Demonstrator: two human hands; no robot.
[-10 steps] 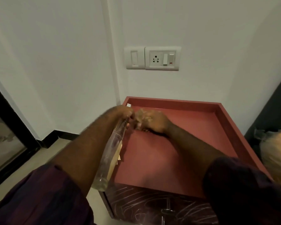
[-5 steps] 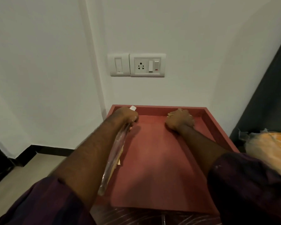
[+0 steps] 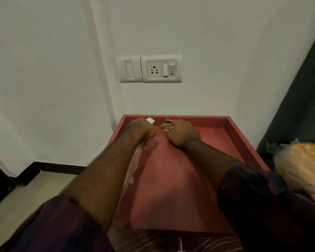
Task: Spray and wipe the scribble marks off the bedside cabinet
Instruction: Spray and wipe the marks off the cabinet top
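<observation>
The bedside cabinet has a red tray-like top with a raised rim. Its dark front at the bottom edge carries pale scribble marks. My left hand grips the head of a clear spray bottle, whose body runs back under my forearm; the white nozzle pokes out by the back rim. My right hand is curled, knuckles up, on the top's back part, close beside the left hand. A bit of pale material shows at its fingers; I cannot tell what it is.
A white switch and socket plate sits on the wall above the cabinet. An orange bundle in clear plastic lies at the right beside a dark panel. Bare floor lies to the left. A metal handle is on the front.
My right hand has slid left along the back of the top and now sits next to the left hand. The left hand and bottle have stayed in place.
</observation>
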